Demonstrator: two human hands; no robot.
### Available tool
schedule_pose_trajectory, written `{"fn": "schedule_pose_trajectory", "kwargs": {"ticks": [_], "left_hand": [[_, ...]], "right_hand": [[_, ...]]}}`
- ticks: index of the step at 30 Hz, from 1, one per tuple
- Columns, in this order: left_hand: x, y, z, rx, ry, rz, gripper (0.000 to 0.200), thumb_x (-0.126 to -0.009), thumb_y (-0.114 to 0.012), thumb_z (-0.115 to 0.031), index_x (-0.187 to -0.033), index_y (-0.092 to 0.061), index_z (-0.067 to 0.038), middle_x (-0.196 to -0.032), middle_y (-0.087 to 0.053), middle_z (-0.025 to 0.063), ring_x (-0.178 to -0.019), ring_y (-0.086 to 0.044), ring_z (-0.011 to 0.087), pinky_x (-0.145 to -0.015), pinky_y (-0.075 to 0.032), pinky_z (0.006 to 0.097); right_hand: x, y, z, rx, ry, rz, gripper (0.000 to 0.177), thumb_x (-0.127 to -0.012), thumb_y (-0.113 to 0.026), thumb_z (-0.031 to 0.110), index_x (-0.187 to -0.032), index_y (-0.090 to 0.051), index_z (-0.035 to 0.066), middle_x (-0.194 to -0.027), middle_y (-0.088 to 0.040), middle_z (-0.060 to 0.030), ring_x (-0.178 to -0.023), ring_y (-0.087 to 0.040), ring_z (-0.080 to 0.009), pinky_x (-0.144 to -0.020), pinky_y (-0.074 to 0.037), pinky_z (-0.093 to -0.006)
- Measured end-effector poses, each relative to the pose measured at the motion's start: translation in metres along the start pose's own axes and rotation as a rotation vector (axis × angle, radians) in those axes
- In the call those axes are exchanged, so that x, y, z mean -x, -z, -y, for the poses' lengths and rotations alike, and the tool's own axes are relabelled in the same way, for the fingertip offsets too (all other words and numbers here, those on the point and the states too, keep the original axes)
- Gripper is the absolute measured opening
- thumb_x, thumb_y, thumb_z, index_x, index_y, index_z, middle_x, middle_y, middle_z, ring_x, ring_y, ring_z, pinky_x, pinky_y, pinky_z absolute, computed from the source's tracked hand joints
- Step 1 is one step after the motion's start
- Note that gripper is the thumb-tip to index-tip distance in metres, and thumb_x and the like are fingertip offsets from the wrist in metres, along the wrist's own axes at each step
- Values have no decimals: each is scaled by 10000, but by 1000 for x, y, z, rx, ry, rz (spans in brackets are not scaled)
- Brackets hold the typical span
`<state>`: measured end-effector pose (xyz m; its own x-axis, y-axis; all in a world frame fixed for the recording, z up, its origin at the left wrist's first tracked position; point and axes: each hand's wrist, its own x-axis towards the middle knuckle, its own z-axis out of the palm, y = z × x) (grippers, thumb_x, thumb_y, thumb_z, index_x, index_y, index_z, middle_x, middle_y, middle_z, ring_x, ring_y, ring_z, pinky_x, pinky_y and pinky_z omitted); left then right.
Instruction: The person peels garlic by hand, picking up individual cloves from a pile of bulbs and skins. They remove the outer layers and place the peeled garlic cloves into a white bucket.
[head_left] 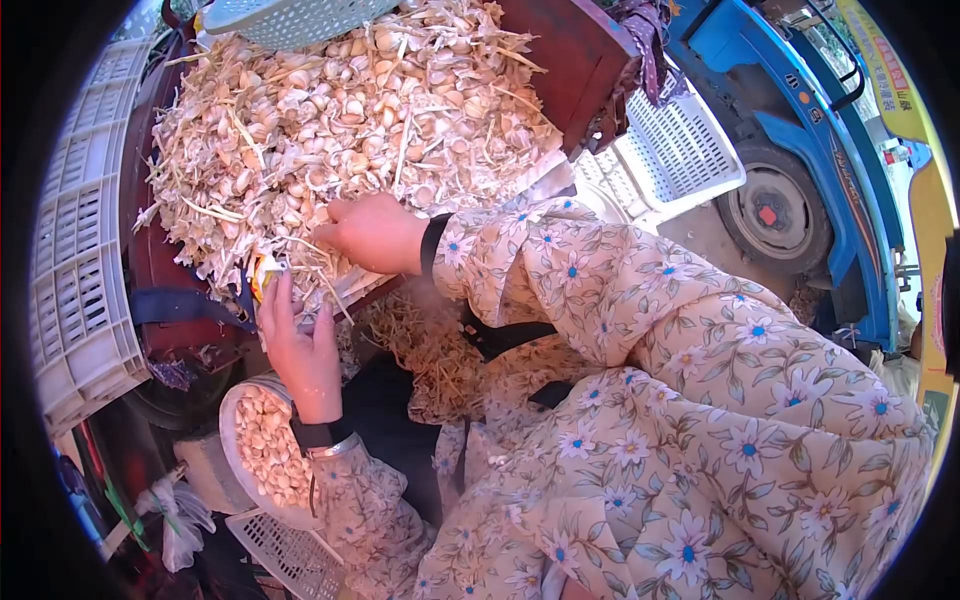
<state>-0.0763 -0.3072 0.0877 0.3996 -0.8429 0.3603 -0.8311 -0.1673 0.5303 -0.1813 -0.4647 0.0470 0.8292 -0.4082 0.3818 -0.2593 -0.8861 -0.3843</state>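
Observation:
A large heap of loose garlic cloves [370,110], mixed with papery skins and dry stalks, lies in front of me. My right hand [376,234] is closed, its curled fingers at the near part of the heap; whatever they pinch is hidden. To its lower left, my left hand [302,355] has its fingers stretched up and its thumb apart, at the heap's near edge. Just beyond those fingertips is a small yellow-and-white wrapper [264,272]. Below my left hand stands a white bowl [231,440] of cleaner garlic cloves [270,445], partly covered by my wrist.
White plastic crates [85,290] stand along the left. A pale green basket [300,22] sits on the heap's far side. Behind my right arm is a white perforated basket [685,150], near a blue vehicle [850,200]. Dry stalks [425,345] lie below the heap.

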Motion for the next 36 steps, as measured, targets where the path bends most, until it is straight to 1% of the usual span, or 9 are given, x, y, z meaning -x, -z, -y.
{"fn": "schedule_pose_trajectory", "kwargs": {"ticks": [4,12,16,19,23,29,30,34,36], "left_hand": [[-22,-47,14,-331,-33,8,564,-694,-688,-26,-1220,-508,-117,-1162,-489,157,-1062,-487,324,-882,-411,356],[-25,-40,40,30,109,-70,198,-711,-623,11,-895,-612,-61,-863,-581,102,-864,-572,262,-775,-442,338],[-18,-37,43,164,210,-113,153,-779,-631,-34,-922,-581,-16,-898,-611,85,-787,-583,159,-696,-459,274],[-9,-21,27,506,509,-63,172,-827,-618,-69,-981,-560,-21,-860,-596,64,-682,-572,94,-591,-444,207],[-1,-18,24,818,475,-96,200,-841,-614,-82,-1020,-543,-27,-758,-578,5,-617,-526,50,-529,-409,167],[6,-14,9,742,375,612,186,-788,-675,-70,-947,-592,-16,-804,-561,10,-635,-517,51,-578,-400,160],[6,-23,12,658,98,509,206,-765,-697,-72,-938,-612,-1,-850,-564,14,-636,-508,48,-593,-407,173],[2,-17,21,664,401,261,349,-739,-697,-47,-1067,-585,-3,-1004,-557,38,-648,-517,63,-610,-427,198],[-5,-20,24,406,278,43,377,-734,-694,-43,-1093,-581,-22,-1001,-557,50,-646,-529,76,-615,-437,213]], "right_hand": [[3,9,-2,51,68,49,240,-734,-544,119,-961,-620,131,-820,-528,-109,-718,-611,-297,-593,-478,-407],[12,30,-11,91,67,79,102,-702,-557,115,-788,-561,60,-740,-566,-87,-700,-609,-294,-579,-482,-406],[19,44,-7,83,12,89,91,-701,-560,106,-773,-546,53,-747,-562,-101,-696,-603,-311,-588,-475,-414],[25,46,-10,27,24,102,72,-710,-549,105,-758,-543,52,-749,-558,-107,-683,-593,-326,-586,-468,-417],[26,53,-14,-198,-46,-20,97,-720,-602,105,-804,-588,58,-778,-561,-118,-739,-577,-334,-643,-461,-411],[19,49,-10,-127,-9,91,255,-720,-644,147,-962,-591,88,-948,-542,-113,-829,-590,-314,-675,-470,-409],[14,44,-8,-105,32,87,278,-716,-641,142,-984,-588,90,-963,-536,-115,-823,-596,-313,-667,-475,-411],[2,16,1,62,101,201,283,-711,-584,107,-992,-594,78,-933,-523,-152,-723,-621,-336,-586,-490,-434],[-1,6,7,80,83,230,253,-718,-575,103,-969,-599,79,-918,-520,-158,-714,-620,-337,-592,-492,-433]]}}
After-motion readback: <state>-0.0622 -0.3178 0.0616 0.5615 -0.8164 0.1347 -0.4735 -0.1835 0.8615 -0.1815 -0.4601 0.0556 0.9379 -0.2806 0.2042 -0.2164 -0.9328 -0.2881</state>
